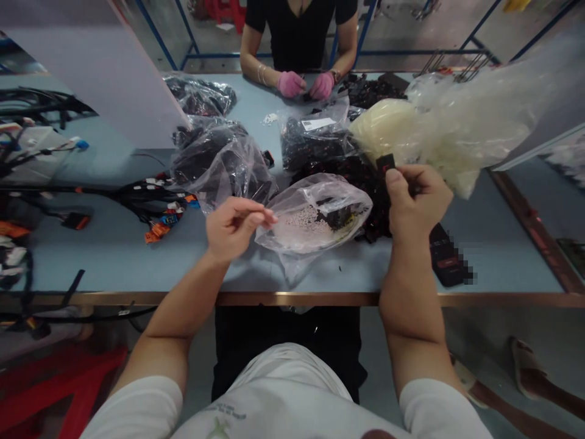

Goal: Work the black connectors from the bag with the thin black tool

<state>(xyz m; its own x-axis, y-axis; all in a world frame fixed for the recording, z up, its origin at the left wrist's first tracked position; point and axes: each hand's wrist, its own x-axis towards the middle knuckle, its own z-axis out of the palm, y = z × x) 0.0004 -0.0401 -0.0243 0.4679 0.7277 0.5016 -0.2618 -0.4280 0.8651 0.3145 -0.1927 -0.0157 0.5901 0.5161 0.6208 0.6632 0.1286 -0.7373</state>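
We mark a small black connector point(385, 162) at 2 o'clock in view, pinched between thumb and fingers point(397, 180) of the right hand point(418, 204), just in front of a bulging cream plastic bag point(439, 131). Left hand point(235, 228) is empty, fingers point(260, 213) pressed together, just beside a clear plastic bag point(315, 213) of pale bits and a dark lump. Bagged black parts point(223, 161) lie on the desk point(100, 262) toward 11 o'clock, a tagged wire harness point(155, 207) at 9 o'clock. A co-worker's pink-gloved hands point(306, 85) sit at 12 o'clock.
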